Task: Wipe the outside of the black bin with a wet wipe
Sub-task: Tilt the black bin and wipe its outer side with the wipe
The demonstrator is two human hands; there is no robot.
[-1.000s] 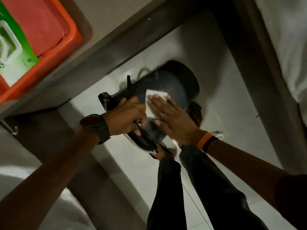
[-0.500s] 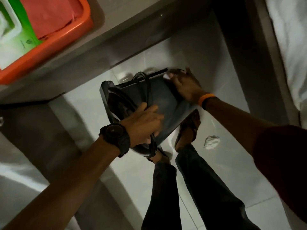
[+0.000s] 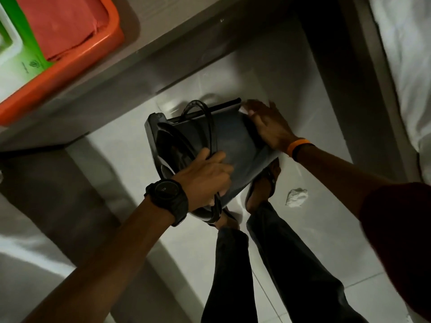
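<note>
— Any writing you can read here?

— Nothing legible. The green packet [image 3: 22,54] in the orange tray [image 3: 70,73] carries a small round emblem and a line of tiny print near its lower edge (too small and dim to make out a single letter).

— What about the watch [image 3: 168,194]?

— Its dark face shows a faint mark or two, maybe digits, but they are blurred beyond reading.

— And the black bin [image 3: 224,145], or the orange wristband [image 3: 297,145]?

— No label, brand or number can be seen on either one.
</note>
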